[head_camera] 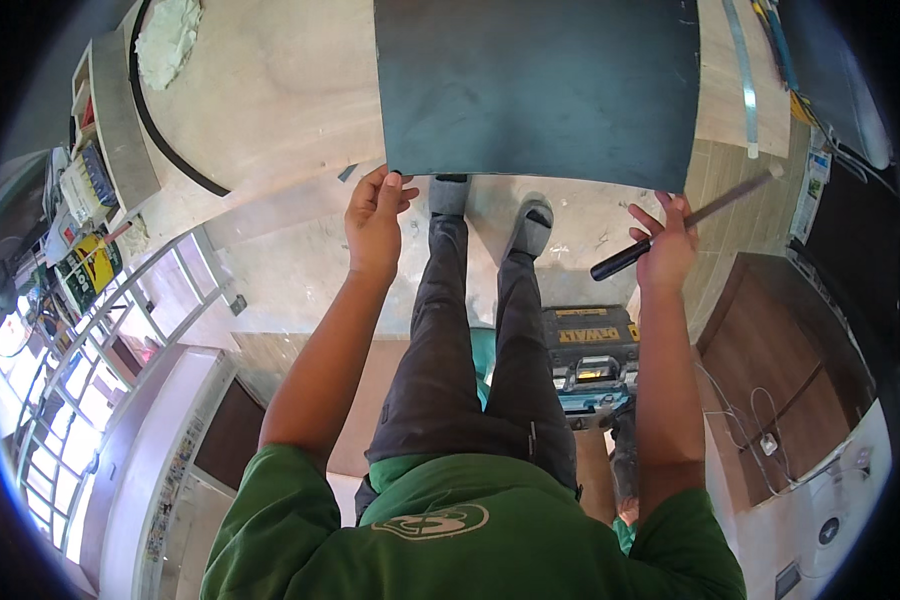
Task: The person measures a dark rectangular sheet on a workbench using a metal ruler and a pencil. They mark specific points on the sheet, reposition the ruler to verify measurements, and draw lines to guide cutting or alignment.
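A dark blue-grey flexible sheet (536, 94) stretches away in front of me, over the edge of a pale wooden board (292, 90). With thumb and fingers, my left hand (377, 214) pinches the sheet's near left corner. My right hand (667, 236) grips its near right corner. A long flat-bladed tool with a black handle (621, 259) also rests in my right hand, its blade (735, 196) pointing up and to the right. The exact kind of tool cannot be told. The sheet's far end lies out of view.
A black curved strip (169, 142) and a crumpled whitish cloth or plastic (166, 41) lie on the board at left. A metal strip (742, 75) lies at right. DeWalt toolboxes (589, 337) stand near my legs; a metal ladder-like frame (127, 300) is lower left.
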The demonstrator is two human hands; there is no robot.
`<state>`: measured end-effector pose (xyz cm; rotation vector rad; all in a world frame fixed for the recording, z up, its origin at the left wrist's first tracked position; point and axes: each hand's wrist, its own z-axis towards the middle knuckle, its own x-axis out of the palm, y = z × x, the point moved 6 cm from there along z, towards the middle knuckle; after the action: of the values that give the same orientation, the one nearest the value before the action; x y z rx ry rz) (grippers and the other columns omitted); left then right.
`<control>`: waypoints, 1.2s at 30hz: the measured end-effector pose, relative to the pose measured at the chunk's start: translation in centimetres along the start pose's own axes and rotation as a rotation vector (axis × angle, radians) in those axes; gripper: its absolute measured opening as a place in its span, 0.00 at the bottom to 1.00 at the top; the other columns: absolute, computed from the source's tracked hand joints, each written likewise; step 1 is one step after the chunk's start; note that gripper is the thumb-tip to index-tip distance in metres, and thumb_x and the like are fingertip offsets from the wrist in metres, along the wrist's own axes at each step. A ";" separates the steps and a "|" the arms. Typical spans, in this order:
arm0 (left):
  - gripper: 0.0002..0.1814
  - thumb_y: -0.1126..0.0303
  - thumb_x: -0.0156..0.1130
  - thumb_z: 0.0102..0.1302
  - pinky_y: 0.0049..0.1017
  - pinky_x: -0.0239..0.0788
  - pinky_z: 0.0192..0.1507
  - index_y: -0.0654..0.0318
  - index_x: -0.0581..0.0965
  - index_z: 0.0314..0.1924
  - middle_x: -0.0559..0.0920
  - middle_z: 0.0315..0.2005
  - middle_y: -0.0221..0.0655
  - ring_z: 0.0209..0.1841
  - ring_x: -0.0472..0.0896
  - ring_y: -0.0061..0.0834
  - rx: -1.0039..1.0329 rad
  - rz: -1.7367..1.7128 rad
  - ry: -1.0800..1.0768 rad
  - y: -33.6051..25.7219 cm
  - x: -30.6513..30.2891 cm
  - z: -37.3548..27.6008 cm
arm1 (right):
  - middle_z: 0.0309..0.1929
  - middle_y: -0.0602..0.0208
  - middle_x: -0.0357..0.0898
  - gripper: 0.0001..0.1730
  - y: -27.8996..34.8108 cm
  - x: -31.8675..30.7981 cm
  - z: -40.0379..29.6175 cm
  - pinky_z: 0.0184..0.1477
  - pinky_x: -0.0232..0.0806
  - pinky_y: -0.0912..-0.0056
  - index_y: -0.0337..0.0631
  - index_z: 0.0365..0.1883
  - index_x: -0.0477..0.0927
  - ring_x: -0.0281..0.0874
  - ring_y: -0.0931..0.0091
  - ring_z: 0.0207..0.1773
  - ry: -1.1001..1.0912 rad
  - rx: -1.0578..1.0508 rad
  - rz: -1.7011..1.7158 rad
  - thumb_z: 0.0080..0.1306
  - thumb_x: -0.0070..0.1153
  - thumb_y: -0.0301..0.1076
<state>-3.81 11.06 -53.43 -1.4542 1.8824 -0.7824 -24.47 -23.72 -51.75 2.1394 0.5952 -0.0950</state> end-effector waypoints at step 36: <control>0.13 0.64 0.62 0.74 0.26 0.72 0.50 0.68 0.81 0.45 0.88 0.39 0.38 0.42 0.84 0.25 -0.036 -0.050 0.113 1.8 2.4 -0.4 | 0.34 0.68 0.79 0.23 3.1 -0.3 4.4 0.26 0.65 0.73 0.34 0.63 0.78 0.73 0.76 0.23 -0.072 -0.035 0.268 0.71 0.61 0.29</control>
<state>-5.68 9.17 -54.82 -1.5124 1.9599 -0.8748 -22.70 -28.78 -52.05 2.1522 0.2628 -0.0133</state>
